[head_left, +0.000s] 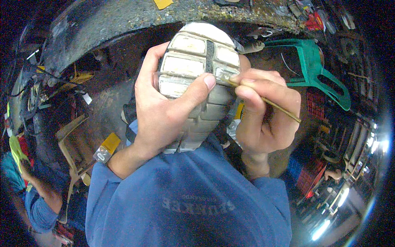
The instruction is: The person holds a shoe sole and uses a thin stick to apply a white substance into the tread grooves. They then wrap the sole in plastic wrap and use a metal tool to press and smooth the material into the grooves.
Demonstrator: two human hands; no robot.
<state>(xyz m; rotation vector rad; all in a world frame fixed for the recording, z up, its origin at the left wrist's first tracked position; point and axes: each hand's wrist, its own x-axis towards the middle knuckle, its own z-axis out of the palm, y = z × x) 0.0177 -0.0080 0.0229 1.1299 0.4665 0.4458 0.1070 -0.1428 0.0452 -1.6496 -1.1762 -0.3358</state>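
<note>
Lamps (321,229) glare lower right; grainy, dim edges bend.

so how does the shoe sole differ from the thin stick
The shoe sole is broad and blocky; the thin stick is slender. The sole is whitish and grey, the stick brownish-yellow. The left hand holds the sole, the right hand the stick. Both are held.

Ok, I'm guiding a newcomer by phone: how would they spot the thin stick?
Find the blue shirt, then the shoe sole above it in view. At the sole's right side, the right hand pinches the thin stick: straight, narrow and brownish-yellow, unlike the broad, blocky sole.
</note>
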